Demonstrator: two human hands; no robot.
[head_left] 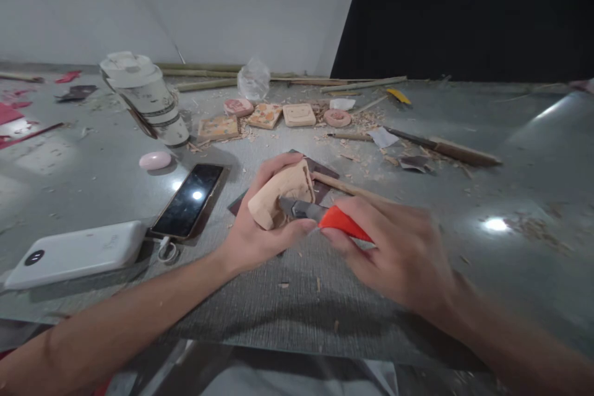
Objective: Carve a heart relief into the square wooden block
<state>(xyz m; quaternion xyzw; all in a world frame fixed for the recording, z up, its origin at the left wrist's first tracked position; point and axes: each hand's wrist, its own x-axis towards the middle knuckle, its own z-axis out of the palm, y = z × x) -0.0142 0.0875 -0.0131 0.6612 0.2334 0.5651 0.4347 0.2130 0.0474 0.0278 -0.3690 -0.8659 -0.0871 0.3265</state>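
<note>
A pale carved wood piece (pixel 283 189) with a curved shape is gripped in my left hand (pixel 260 232), whose fingers wrap behind it and whose thumb lies along its lower side. My right hand (pixel 399 247) is closed round the red handle of a utility knife (pixel 343 221). The knife's blade touches the wood near its hollowed middle. Under my left hand lies dark sandpaper (pixel 327 168), partly covered. A thin wooden stick (pixel 348 185) rests just beyond the knife, its near end hidden behind my right hand.
To the left are a phone (pixel 189 201), a white power bank (pixel 77 253), a pink case (pixel 155 161) and a lidded paper cup (pixel 146 96). Several small carved blocks (pixel 299 115) line the back among shavings. A long-bladed tool with a wooden handle (pixel 464 151) lies at right.
</note>
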